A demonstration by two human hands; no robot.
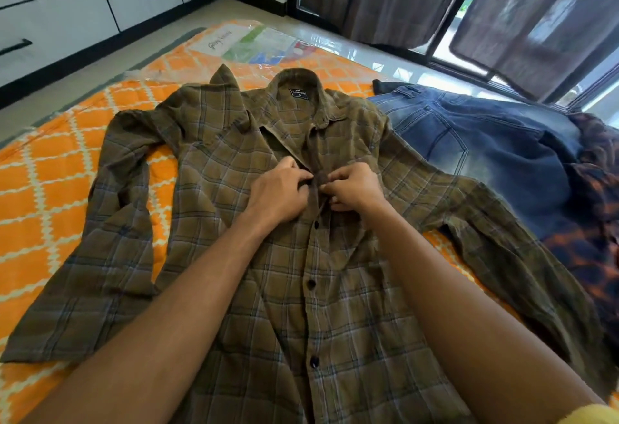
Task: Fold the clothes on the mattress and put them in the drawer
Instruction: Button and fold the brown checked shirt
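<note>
An olive-brown checked shirt lies front up and spread flat on the orange patterned mattress, collar away from me, both sleeves out to the sides. Dark buttons run down its front; the lower ones are fastened and the collar end lies open. My left hand pinches the left edge of the button strip at chest height. My right hand pinches the right edge right beside it, fingers curled on the cloth. The two hands almost touch.
Blue jeans lie on the mattress to the right, partly under the shirt's right sleeve. A dark orange-patterned garment lies beyond them. White drawer fronts stand at the back left. Curtained glass doors are at the back right.
</note>
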